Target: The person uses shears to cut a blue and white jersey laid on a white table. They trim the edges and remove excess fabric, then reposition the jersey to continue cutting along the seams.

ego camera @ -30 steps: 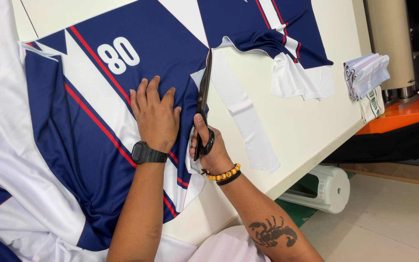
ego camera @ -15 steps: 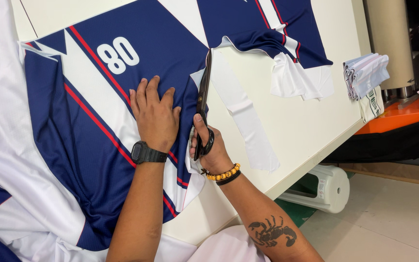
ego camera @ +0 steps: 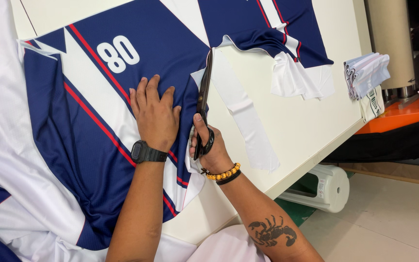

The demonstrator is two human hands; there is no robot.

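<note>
A navy, white and red printed fabric (ego camera: 98, 97) lies spread over a white table (ego camera: 306, 126). My left hand (ego camera: 155, 114) presses flat on the fabric, fingers apart, a black watch on its wrist. Just to its right, my right hand (ego camera: 209, 145) grips black scissors (ego camera: 203, 97), whose blades point away from me along the fabric's right edge. A cut white strip (ego camera: 246, 116) lies on the table beside the blades. My right wrist wears bead bracelets.
More navy and white fabric (ego camera: 287, 43) lies bunched at the table's far side. A folded stack of cloth (ego camera: 367, 73) sits near the right edge by an orange surface (ego camera: 403, 109). A white roll holder (ego camera: 330, 187) stands on the floor below.
</note>
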